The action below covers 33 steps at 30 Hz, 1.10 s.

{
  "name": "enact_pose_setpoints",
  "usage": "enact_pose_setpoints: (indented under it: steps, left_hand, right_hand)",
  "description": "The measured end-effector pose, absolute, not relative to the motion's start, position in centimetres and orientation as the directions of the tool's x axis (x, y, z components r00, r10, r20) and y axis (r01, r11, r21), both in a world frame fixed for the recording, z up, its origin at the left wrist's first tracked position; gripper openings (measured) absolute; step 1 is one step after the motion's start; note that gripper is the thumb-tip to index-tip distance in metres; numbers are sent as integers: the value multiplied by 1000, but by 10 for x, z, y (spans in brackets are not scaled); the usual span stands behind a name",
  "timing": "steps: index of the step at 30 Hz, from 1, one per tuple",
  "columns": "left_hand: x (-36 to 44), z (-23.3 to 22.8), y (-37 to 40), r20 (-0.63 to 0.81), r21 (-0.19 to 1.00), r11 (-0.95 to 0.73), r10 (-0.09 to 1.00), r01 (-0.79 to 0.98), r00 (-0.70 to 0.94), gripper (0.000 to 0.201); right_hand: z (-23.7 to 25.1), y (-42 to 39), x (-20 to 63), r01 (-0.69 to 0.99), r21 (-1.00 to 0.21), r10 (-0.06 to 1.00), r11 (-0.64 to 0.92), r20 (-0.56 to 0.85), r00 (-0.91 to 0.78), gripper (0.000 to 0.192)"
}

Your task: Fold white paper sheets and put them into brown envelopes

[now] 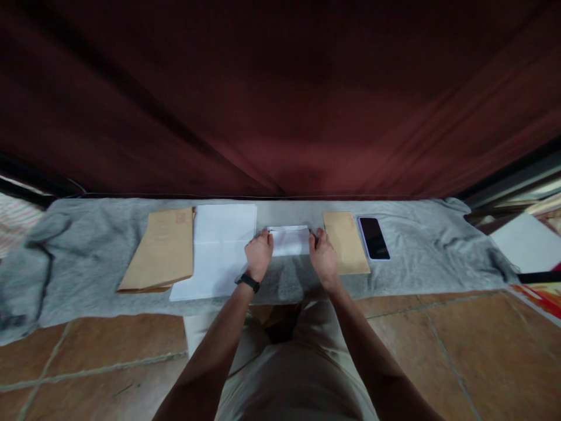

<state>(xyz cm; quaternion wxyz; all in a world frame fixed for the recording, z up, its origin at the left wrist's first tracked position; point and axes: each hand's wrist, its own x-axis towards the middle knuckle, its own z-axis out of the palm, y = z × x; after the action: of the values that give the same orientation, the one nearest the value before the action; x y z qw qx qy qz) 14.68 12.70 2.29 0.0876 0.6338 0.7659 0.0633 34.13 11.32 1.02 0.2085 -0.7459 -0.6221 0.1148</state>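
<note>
Hands pinching small folded white paper from both ends — left hand, right hand — on grey cloth. Advice: press crease flat, edges aligned, brown envelope just right.

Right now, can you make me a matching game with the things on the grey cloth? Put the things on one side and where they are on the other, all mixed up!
Things:
1. small folded white paper
2. black rectangular smartphone
3. stack of brown paper envelopes
4. large white paper sheets

Places:
A. far right on the grey cloth
B. between the left hand and the right hand
C. far left of the row
D. just right of the brown stack

Pairs: 1-B, 2-A, 3-C, 4-D
</note>
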Motion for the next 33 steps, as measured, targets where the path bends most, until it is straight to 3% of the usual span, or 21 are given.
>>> enact_pose_setpoints:
  steps: [4,8,22,27,30,33]
  left_hand:
    - [147,20,133,-53,208,195,981,959,-188,39]
    - [148,19,136,-56,201,204,979,958,-196,40]
    - [150,19,141,-67,205,223,975,953,-214,39]
    - [148,17,137,39,289,214,971,933,-235,38]
    - [149,15,120,242,359,77,955,930,-172,40]
    - [158,6,93,347,372,-183,937,910,47,44]
  right_hand:
    - [-1,97,338,863,-454,936,222,346,-59,47]
    - [-14,86,333,821,-398,899,410,331,-288,47]
    - [-23,84,326,866,-281,907,413,214,-363,47]
    - [-21,84,326,867,-284,908,411,210,-362,47]
    - [-21,84,326,863,-290,908,413,208,-364,47]
    - [-21,84,326,862,-297,909,412,201,-365,47]
